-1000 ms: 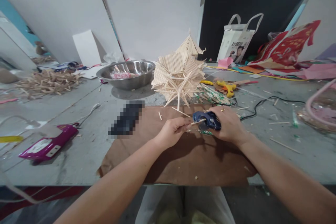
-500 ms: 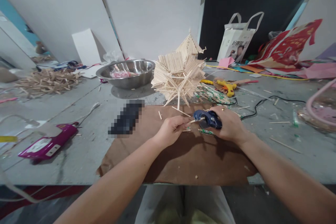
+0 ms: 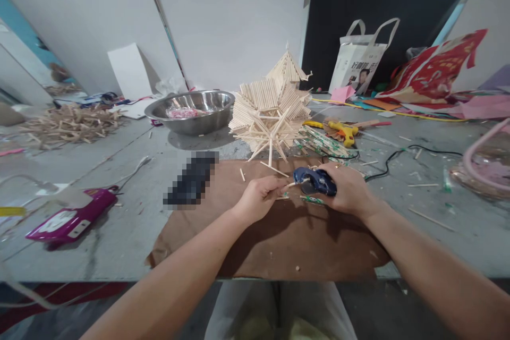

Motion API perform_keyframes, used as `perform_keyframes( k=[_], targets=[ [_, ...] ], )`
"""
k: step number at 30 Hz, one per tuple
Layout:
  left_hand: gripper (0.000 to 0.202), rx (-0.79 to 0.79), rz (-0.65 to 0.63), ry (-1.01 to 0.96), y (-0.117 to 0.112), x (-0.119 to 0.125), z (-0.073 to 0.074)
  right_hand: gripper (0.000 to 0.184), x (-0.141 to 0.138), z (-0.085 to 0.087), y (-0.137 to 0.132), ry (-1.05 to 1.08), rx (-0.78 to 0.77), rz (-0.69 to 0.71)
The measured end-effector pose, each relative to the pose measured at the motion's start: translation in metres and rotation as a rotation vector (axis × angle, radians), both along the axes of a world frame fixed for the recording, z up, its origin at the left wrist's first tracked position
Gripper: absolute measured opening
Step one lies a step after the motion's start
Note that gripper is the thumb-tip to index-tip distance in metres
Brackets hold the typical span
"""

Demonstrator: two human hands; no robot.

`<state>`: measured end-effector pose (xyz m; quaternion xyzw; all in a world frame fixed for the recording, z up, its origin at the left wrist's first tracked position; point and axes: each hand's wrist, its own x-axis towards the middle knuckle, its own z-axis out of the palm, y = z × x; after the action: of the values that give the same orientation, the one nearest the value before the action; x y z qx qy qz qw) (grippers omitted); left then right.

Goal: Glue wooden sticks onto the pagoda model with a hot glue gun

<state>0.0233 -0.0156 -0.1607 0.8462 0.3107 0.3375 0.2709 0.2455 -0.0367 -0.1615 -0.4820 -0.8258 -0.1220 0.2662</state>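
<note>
My left hand pinches a thin wooden stick over the brown sheet. The far end of that stick reaches into the notch of a dark blue hand tool, which looks like a cutter. Wrapped round the tool from the right is my right hand; its fingertips are partly hidden. Just behind both hands stands a model built of wooden sticks, with a pointed roof and a star-like lower part. A loose stick lies before its foot.
A steel basin holds a pink-white packet. Wooden pieces are heaped at the far left, near a purple power strip. A blurred dark object lies on the sheet. Right of the model are wrapped sticks, a yellow glue gun and a cable.
Almost nothing differs. Both hands keep their hold on the stick and the blue tool; the whole view has shifted very slightly.
</note>
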Motion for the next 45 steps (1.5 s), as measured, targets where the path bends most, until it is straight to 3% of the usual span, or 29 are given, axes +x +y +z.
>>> perform_keyframes(
  k=[24,33,45],
  targets=[
    [0.023,-0.005,0.012,-0.003,-0.0041,0.0028,-0.0033,0.035,0.0018,-0.0007,-0.0022,0.005,-0.098,-0.057],
    [0.026,0.0,0.03,0.004,-0.0025,0.0025,-0.007,0.029,-0.0002,0.0005,-0.0031,-0.002,-0.051,-0.083],
    [0.025,0.091,0.098,0.115,-0.0005,0.002,-0.0062,0.029,-0.0015,-0.0008,-0.0025,-0.042,-0.073,-0.131]
  ],
)
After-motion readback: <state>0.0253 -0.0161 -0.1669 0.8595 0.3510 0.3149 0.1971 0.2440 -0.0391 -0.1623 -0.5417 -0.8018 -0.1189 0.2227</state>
